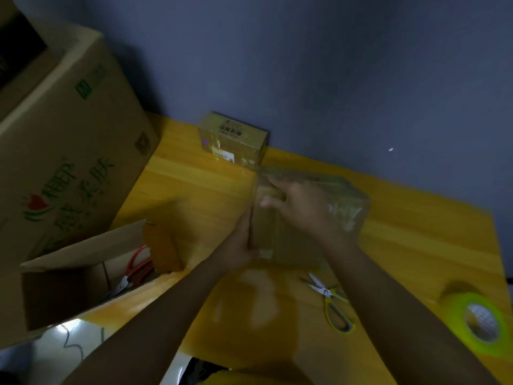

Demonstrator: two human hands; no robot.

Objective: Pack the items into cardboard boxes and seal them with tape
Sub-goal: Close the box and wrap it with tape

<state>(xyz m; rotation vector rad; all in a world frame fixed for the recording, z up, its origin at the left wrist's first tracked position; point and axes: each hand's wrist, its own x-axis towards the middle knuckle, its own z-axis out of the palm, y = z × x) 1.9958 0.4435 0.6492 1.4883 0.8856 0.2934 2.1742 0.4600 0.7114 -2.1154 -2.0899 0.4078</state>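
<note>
A small cardboard box (344,207) wrapped in clear tape sits in the middle of the yellow table (194,190). My left hand (238,245) presses flat against the box's near-left side. Lying across the box's top, my right hand (297,204) has its fingers stretched toward the far-left corner. A roll of tape (477,318) with a yellow-green rim lies at the table's right edge. Yellow-handled scissors (330,301) lie on the table just under my right forearm.
A second taped small box (233,140) stands at the back against the wall. A big printed carton (63,151) fills the left. An open carton (80,262) below it holds red-handled scissors (136,268).
</note>
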